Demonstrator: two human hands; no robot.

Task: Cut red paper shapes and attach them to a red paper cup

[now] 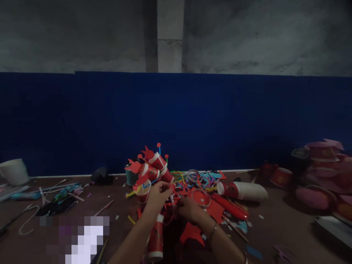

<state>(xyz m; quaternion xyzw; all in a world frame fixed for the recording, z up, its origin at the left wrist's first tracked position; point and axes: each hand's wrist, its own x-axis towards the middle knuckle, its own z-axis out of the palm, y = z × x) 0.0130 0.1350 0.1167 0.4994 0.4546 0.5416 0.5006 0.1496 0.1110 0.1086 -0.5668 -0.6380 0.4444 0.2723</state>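
My left hand (pixel 158 195) is over the middle of the table, thumb and fingertips closed together at a small red paper piece (pixel 171 187). Beside it my right hand (pixel 189 209) is curled down among red paper scraps, and its fingertips are hidden. Left of my hands stand red paper cups (pixel 150 171) decorated with red cut-outs and bent coloured stems topped with red discs. Another red cup (pixel 156 238) lies close to my left forearm. A clear ring (pixel 201 198), probably a tape roll, lies by my right hand, near a large red paper sheet (pixel 216 209).
On the right lie a stack of white-based paper cups (pixel 251 191) and a long red object (pixel 232 207). Pink and red crafted items (pixel 321 176) crowd the far right. A white mug (pixel 14 171) and coloured stems (pixel 66 192) are on the left. A blue panel (pixel 192 121) rises behind the table.
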